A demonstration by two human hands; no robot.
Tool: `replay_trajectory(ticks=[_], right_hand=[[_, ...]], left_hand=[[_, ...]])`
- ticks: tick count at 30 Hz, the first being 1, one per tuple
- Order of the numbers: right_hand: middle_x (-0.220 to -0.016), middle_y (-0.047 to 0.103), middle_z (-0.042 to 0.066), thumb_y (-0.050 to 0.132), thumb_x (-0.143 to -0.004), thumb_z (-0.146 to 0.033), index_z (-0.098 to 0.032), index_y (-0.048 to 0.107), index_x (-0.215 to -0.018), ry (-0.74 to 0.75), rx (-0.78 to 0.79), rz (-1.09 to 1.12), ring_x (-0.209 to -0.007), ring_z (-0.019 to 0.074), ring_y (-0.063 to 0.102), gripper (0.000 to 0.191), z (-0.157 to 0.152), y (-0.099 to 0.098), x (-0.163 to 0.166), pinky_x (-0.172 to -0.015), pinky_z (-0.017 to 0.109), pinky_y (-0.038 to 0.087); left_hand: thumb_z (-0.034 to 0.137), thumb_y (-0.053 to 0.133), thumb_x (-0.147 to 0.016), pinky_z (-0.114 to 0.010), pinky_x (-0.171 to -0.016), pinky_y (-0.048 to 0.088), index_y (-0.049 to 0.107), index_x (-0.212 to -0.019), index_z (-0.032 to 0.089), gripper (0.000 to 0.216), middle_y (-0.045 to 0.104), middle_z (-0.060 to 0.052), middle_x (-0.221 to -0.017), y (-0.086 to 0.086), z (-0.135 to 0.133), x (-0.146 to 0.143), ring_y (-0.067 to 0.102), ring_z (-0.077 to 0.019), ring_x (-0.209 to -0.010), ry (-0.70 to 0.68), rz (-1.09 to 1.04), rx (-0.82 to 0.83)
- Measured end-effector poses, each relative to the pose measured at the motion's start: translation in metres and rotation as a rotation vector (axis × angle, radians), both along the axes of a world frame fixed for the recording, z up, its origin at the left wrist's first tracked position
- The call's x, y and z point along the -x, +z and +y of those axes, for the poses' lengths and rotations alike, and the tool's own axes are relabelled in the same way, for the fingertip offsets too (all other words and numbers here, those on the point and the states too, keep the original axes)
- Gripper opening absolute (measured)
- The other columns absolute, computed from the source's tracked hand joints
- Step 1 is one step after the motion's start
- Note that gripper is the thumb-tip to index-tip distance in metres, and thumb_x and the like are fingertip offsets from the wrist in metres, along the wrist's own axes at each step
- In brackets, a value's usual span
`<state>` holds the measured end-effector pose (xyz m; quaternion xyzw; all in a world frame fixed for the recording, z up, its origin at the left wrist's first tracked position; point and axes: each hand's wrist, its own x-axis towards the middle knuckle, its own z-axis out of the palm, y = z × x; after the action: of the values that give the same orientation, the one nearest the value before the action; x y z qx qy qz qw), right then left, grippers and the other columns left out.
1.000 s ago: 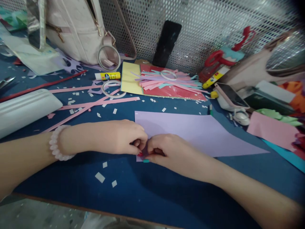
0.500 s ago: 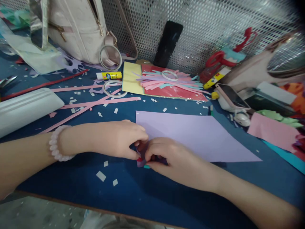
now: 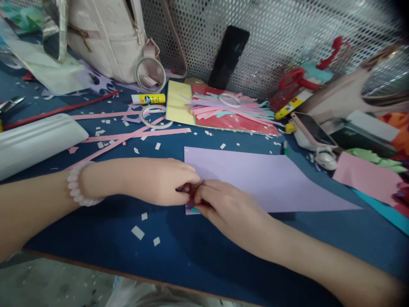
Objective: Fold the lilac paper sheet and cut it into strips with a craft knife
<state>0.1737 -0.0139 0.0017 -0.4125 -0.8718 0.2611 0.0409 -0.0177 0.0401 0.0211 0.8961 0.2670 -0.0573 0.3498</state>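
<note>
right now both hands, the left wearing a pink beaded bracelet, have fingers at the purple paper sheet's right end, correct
Wrong end: in the head view, the left hand, wearing a pink beaded bracelet, and the right hand have fingers at the left end of the purple paper sheet.

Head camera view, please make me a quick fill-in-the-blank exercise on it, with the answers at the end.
The left hand and right hand are close together near the lower ____ corner of the purple sheet.
The arm without the beaded bracelet is the ____ one.
The glue stick just left of the yellow paper has a ____ cap.

Missing words: left; right; white.
</note>
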Motion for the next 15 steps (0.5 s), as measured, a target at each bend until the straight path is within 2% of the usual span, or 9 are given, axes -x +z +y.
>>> replay_trajectory(ticks=[5, 10, 15], right_hand=[[-0.085, 0.066, 0.006, 0.052, -0.091, -0.013, -0.015, 0.062, -0.084, 0.044, -0.099, -0.021, -0.075, 0.0186, 0.060, 0.012, 0.0009, -0.0041, 0.0003, -0.069, 0.033, 0.046], [-0.085, 0.066, 0.008, 0.049, -0.090, -0.010, -0.013, 0.062, -0.087, 0.080, -0.200, -0.032, -0.076, 0.0214, 0.061, 0.013, 0.0007, -0.0060, 0.0002, -0.070, 0.036, 0.048], [-0.085, 0.066, 0.008, 0.045, -0.091, -0.010, -0.014, 0.061, -0.087, 0.094, -0.202, -0.024, -0.076, 0.0203, 0.061, 0.017, -0.0004, -0.0062, -0.0003, -0.069, 0.035, 0.049]], left_hand=[[0.018, 0.056, -0.084, -0.023, -0.069, 0.038, 0.055, -0.079, 0.018, 0.005, 0.058, 0.003, -0.079, 0.0036, 0.0018, 0.0000, 0.053, -0.0130, -0.077, -0.034, 0.025, 0.008], [0.018, 0.058, -0.085, -0.022, -0.069, 0.038, 0.052, -0.078, 0.018, 0.009, 0.058, 0.003, -0.080, 0.0000, 0.0036, 0.0022, 0.053, -0.0129, -0.077, -0.045, -0.006, 0.002], [0.020, 0.059, -0.085, -0.023, -0.068, 0.038, 0.053, -0.078, 0.019, 0.009, 0.057, 0.003, -0.080, -0.0048, 0.0034, 0.0034, 0.053, -0.0130, -0.078, -0.036, -0.039, 0.008]])
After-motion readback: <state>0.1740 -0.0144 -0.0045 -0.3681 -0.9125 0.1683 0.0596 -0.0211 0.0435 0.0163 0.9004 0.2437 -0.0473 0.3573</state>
